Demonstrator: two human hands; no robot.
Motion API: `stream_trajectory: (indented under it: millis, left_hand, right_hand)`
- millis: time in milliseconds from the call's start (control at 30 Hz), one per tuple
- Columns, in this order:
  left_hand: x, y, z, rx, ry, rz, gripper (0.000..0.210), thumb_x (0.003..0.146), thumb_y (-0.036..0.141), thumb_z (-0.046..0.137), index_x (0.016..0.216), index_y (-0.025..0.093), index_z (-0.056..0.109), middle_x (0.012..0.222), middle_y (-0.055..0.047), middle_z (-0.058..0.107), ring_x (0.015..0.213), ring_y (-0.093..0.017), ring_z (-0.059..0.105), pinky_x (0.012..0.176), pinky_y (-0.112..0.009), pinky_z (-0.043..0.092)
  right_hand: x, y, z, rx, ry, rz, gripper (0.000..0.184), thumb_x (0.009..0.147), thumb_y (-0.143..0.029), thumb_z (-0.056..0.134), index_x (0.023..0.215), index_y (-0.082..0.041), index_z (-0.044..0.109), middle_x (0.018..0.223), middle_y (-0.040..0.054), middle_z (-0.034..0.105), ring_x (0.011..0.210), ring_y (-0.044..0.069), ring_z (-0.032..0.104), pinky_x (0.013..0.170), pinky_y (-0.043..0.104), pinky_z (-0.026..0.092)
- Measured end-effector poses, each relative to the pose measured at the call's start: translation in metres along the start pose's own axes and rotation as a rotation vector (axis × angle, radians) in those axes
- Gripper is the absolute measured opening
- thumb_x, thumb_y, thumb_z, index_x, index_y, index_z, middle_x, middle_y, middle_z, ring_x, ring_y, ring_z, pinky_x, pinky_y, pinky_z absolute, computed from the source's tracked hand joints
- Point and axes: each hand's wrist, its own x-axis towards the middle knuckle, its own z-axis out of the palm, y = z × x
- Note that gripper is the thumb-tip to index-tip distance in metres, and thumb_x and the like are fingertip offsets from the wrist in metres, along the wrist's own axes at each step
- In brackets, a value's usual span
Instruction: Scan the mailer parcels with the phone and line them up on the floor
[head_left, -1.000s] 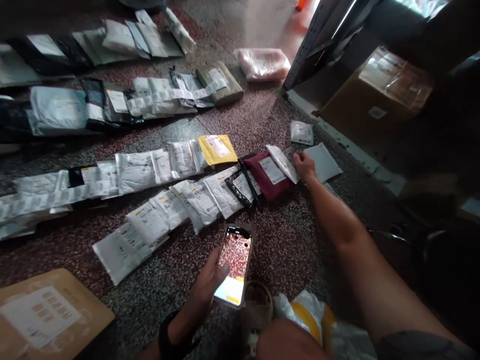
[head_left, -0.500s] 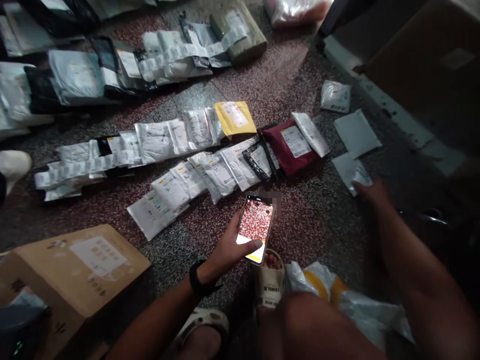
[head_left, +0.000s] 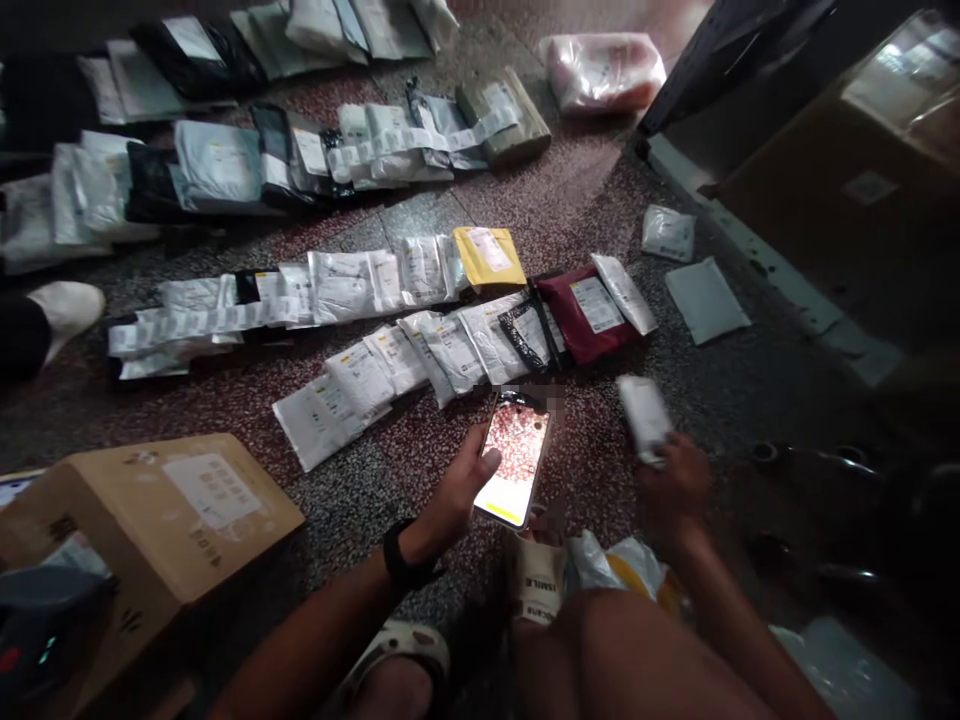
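Observation:
My left hand (head_left: 463,480) is closed round a smartphone (head_left: 516,455), its thumb resting along the edge of the lit screen. The screen shows the speckled floor and a white strip below. On the right, my right hand (head_left: 679,485) grips one end of a small white mailer packet (head_left: 645,415), held tilted and slightly blurred above the floor. Ahead of the phone lies a slanting row of overlapping labelled mailers (head_left: 450,350), ending in a maroon mailer (head_left: 589,310) and a thin white packet (head_left: 624,292). A yellow mailer (head_left: 489,257) caps the row behind.
A cardboard box (head_left: 172,510) with a dark device (head_left: 49,620) on it stands at left. More parcels (head_left: 217,165) lie farther back. Two white packets (head_left: 707,298) (head_left: 667,233) rest at right, near a large carton (head_left: 832,190). Another person's shoe (head_left: 71,310) shows at left.
My right hand has lifted the white packet from beside the other white packets and brought it left, towards me. My left thumb has shifted up the phone's edge. The view has turned slightly.

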Motion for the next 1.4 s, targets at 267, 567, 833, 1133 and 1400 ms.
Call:
stream_trajectory:
  millis: [267,567,833,1133,1400]
  left_hand:
    - [-0.009,0.0,0.007,-0.023,0.098,-0.009,0.061,0.1,0.058,0.07,0.147,0.02,0.061,0.13,-0.012,0.077,0.106,-0.03,0.075,0.093,-0.04,0.056]
    - [-0.021,-0.01,0.003,0.072,0.008,-0.04,0.056,0.104,0.059,0.065,0.145,0.02,0.061,0.12,-0.012,0.079,0.089,-0.027,0.074,0.079,-0.038,0.054]
    - [-0.023,-0.018,-0.002,0.135,-0.087,-0.076,0.064,0.103,0.068,0.062,0.146,0.021,0.057,0.1,-0.007,0.077,0.079,-0.022,0.07,0.072,-0.033,0.051]
    - [-0.032,-0.016,-0.002,0.071,-0.153,-0.062,0.054,0.11,0.061,0.054,0.147,0.022,0.055,0.116,-0.01,0.078,0.088,-0.022,0.073,0.08,-0.034,0.054]
    - [-0.032,-0.011,0.0,0.077,-0.144,-0.022,0.051,0.11,0.061,0.054,0.143,0.023,0.059,0.12,-0.01,0.077,0.088,-0.022,0.072,0.078,-0.034,0.052]
  right_hand:
    - [-0.02,-0.081,0.026,0.255,-0.212,0.383,0.064,0.091,-0.061,0.065,0.135,-0.014,0.063,0.146,0.0288,0.062,0.139,0.041,0.059,0.119,0.058,0.046]
    - [0.02,-0.119,0.024,1.118,-0.424,0.86,0.049,0.068,-0.066,0.084,0.093,-0.025,0.074,0.082,0.0058,0.079,0.079,0.03,0.073,0.075,0.043,0.059]
    - [0.019,-0.156,0.018,1.041,-0.329,0.697,0.055,0.09,-0.076,0.068,0.094,-0.022,0.075,0.096,0.0046,0.079,0.089,0.024,0.067,0.082,0.034,0.053]
    - [0.036,-0.154,0.022,1.019,-0.412,0.573,0.057,0.091,-0.081,0.062,0.082,-0.025,0.069,0.08,0.0022,0.071,0.081,0.024,0.06,0.073,0.032,0.049]
    - [0.037,-0.16,0.02,1.016,-0.417,0.561,0.054,0.09,-0.079,0.063,0.079,-0.026,0.066,0.074,0.0016,0.067,0.076,0.023,0.057,0.069,0.032,0.047]
